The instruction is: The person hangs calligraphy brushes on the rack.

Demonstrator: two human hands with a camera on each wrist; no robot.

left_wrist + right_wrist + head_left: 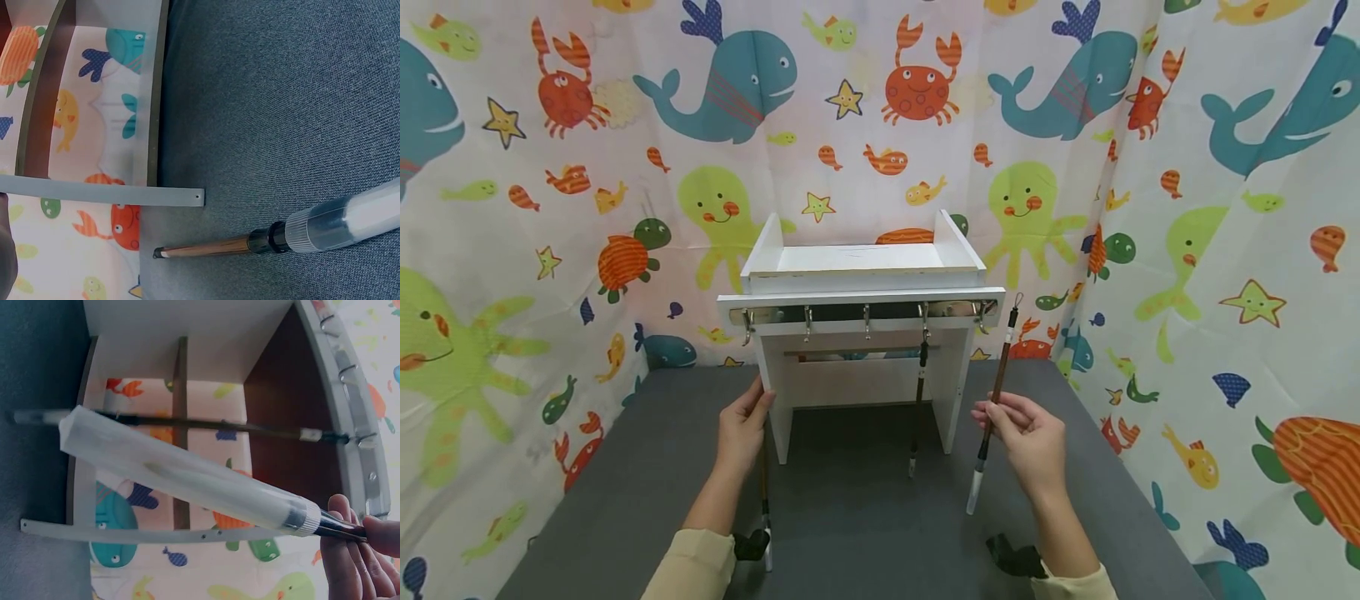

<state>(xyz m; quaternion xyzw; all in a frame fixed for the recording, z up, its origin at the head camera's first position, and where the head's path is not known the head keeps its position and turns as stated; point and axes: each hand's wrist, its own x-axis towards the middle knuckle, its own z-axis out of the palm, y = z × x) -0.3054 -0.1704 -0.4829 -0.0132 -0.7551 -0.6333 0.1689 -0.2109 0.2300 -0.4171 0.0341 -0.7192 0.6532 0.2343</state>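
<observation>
My right hand (1026, 437) pinches the brown shaft of a calligraphy brush (1000, 375) between thumb and fingertips. Its capped tip points down and its loop is at the top. Beside the white shelf's (771, 358) left leg, my left hand (741, 425) has thumb and fingers together. Another capped calligraphy brush (765, 492) hangs beneath that hand; the grip at its upper end is hidden. In the left wrist view this brush (206, 249) slants away from the camera. A third calligraphy brush (919, 400) hangs from a metal hook (924, 312) on the shelf's front rail.
Several metal hooks line the rail (850, 293) along the shelf's front edge. The shelf stands on a dark grey tabletop (850, 525). Behind and at both sides hangs a curtain (850, 183) printed with sea animals. Dark straps (1015, 557) show near both wrists.
</observation>
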